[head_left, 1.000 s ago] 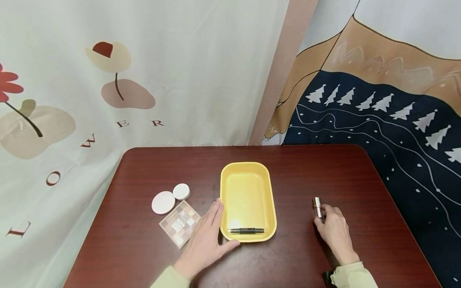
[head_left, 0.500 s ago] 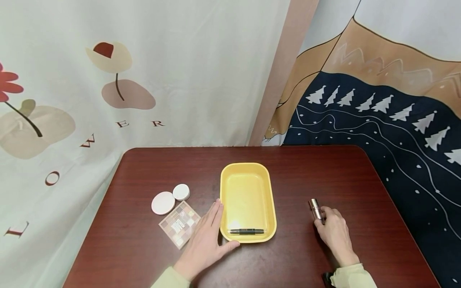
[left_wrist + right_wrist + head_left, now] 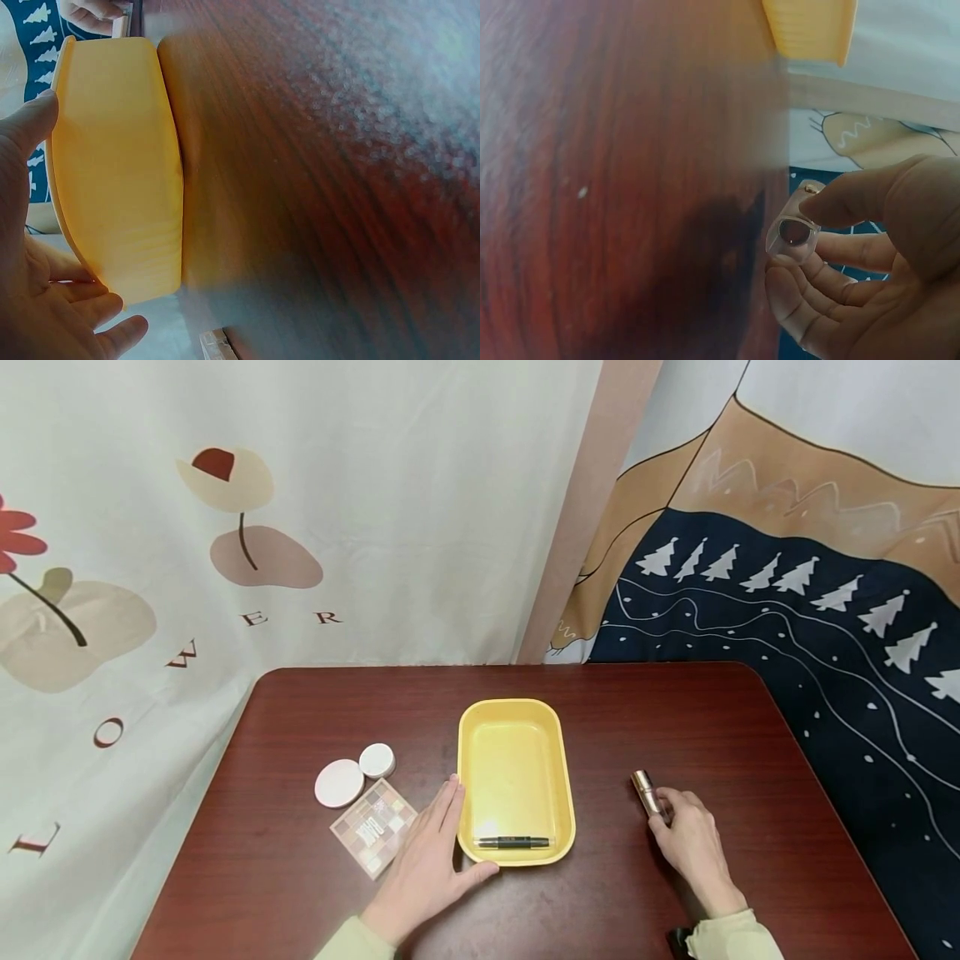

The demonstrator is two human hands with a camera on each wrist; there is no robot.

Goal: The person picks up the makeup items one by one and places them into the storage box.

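A yellow tray [image 3: 517,768] sits mid-table, with a black double-ended pen [image 3: 513,842] lying across its near end. My left hand [image 3: 423,860] rests against the tray's left side, fingers straight along the wall and thumb at the near corner. In the left wrist view, the thumb [image 3: 37,120] and fingertips touch the rim of the tray [image 3: 116,165]. To the right of the tray, my right hand [image 3: 693,843] pinches a shiny lipstick tube [image 3: 646,792] between thumb and fingers. The right wrist view shows the clear end of the lipstick tube [image 3: 793,231], apparently just above the table.
Left of the tray lie a square makeup palette [image 3: 374,828], a round pale compact [image 3: 340,783] and a small white round jar [image 3: 377,761]. The palette is close beside my left hand. Printed curtains [image 3: 420,527] hang behind the dark red wooden table [image 3: 600,910].
The lipstick tube has swung, its far end tipping to the left, and my right hand has shifted slightly left with it. The left hand and the tray have stayed put.
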